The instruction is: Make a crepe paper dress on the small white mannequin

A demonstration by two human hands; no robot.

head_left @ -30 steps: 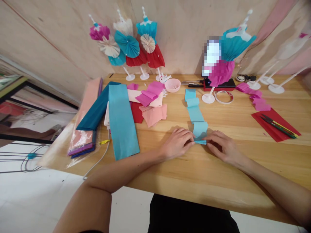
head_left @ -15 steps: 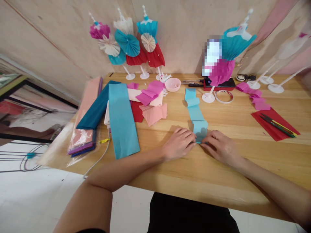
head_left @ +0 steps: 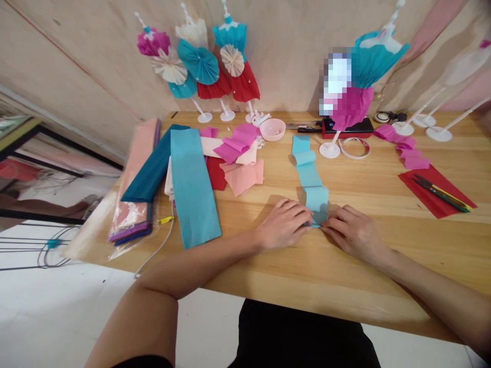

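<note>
A long light-blue crepe paper strip runs across the table towards me, with creases along its length. Its near end is folded into a narrow edge. My left hand pinches the left corner of that edge, fingertips close together. At the right corner, my right hand grips the same edge between thumb and fingers. Both hands rest low against the tabletop, and the fingertips hide part of the fold.
Left of my hands lie a folded turquoise crepe sheet, pink scraps and bagged paper. Thread snips rest on red paper at right. Behind stand paper-dressed mannequins, a pink bowl and a tape roll.
The view has shifted slightly. Both hands keep their pinch on the near end of the blue strip, with only a small movement of the fingers.
</note>
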